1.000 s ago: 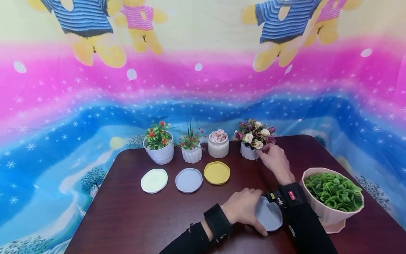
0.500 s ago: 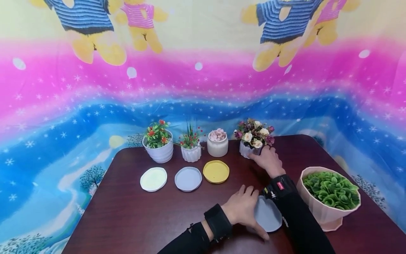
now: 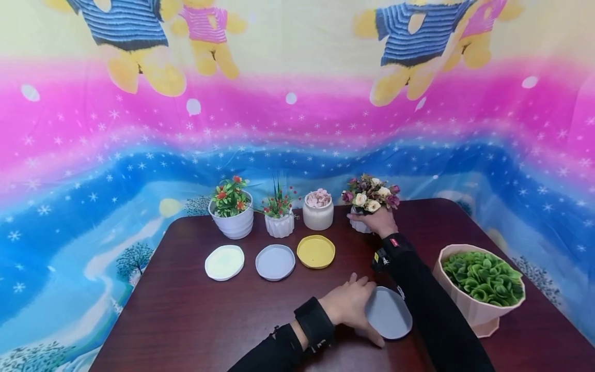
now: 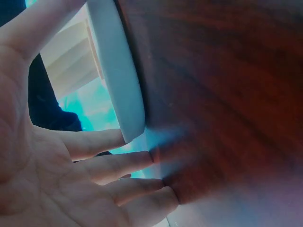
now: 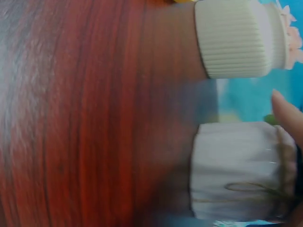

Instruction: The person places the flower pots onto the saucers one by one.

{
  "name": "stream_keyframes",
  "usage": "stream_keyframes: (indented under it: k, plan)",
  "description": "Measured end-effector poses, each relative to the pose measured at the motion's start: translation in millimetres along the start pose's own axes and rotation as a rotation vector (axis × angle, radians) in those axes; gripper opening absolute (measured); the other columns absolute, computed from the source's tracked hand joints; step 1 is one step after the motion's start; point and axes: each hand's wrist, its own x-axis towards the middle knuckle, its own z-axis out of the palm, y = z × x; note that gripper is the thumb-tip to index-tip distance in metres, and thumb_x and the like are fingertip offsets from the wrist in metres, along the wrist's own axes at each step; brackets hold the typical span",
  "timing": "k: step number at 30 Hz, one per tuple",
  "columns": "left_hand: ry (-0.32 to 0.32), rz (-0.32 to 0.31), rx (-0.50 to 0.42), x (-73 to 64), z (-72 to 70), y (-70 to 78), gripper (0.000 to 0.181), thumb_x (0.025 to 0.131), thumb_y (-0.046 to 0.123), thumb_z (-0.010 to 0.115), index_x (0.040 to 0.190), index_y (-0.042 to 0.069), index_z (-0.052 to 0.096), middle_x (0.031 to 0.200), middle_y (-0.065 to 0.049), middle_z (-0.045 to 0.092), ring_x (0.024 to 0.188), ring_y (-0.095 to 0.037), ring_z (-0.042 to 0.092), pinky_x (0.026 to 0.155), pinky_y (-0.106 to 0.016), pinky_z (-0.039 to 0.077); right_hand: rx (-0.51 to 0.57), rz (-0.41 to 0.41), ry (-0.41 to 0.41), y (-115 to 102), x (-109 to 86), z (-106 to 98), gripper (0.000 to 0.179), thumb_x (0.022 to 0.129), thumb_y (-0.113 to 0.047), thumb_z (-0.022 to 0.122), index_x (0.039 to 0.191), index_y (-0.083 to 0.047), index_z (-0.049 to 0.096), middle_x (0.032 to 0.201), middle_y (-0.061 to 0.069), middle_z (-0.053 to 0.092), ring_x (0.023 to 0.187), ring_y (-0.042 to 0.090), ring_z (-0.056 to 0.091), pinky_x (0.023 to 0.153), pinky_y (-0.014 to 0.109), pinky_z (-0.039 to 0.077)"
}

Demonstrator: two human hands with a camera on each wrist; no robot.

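Well, on my feed the left hand (image 3: 346, 304) lies spread, thumb and fingers fairly straight, round the left side of the gray saucer (image 3: 390, 316), toward the near edge of the brown surface (image 3: 186, 310). I take that spread as a way of steadying the saucer without squeezing it. Over by the far edge, the right hand (image 3: 382, 223) is wrapped about the upper part of a small white pot (image 3: 359, 226), thumb laid across its front; I'd guess it grips below the rim to spare the roses (image 3: 370, 194) crowding above. Its other fingers are hidden, so I can't tell how firm the hold is.

Farther out, a cream jar (image 3: 318, 216), a berry pot (image 3: 280, 226) and a ringed pot (image 3: 232, 226) run along the far edge to the far left corner. Yellow (image 3: 316, 251), lilac (image 3: 275, 262) and white saucers (image 3: 225, 262) lie before them, one roughly facing each, so I read the rows as paired. A pink planter (image 3: 465, 305) stands by the right edge on its own base.

My left wrist camera shows a fingertip apparently against the gray saucer's rim, which the head view leaves vague; only the right wrist camera catches the twine bow (image 5: 239, 185) on the pot.
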Motion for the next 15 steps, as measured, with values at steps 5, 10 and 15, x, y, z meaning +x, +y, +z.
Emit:
stream_keyframes:
  k: [5,10,15]
  plan:
    - [-0.012,0.007,-0.026,0.3,0.4,-2.9,0.109,0.071,0.064,0.094,0.157,0.011,0.051,0.157,-0.007,0.053,0.149,-0.04,0.044,0.119,-0.037,0.041,0.075,-0.081,0.144,5.7,6.4,11.0,0.104,0.084,-0.044,0.091,0.164,-0.003,0.038,0.156,0.029,0.049,0.138,0.048,0.05,0.114,0.059,0.041]
    - [-0.025,-0.001,-0.051,1.2,0.5,-4.8,0.109,0.072,0.061,0.095,0.159,0.012,0.05,0.162,-0.009,0.049,0.151,-0.042,0.04,0.12,-0.037,0.039,0.121,-0.14,0.204,10.1,13.1,18.1,0.103,0.083,-0.038,0.093,0.164,-0.005,0.038,0.16,0.026,0.046,0.147,0.045,0.043,0.122,0.059,0.032]
    - [-0.035,-0.001,-0.069,1.7,-0.6,-6.0,0.108,0.073,0.059,0.095,0.159,0.013,0.049,0.163,-0.01,0.047,0.152,-0.043,0.038,0.12,-0.038,0.04,0.161,-0.181,0.248,15.3,18.4,24.9,0.099,0.083,-0.033,0.093,0.162,-0.004,0.04,0.159,0.024,0.048,0.148,0.042,0.044,0.124,0.056,0.03]
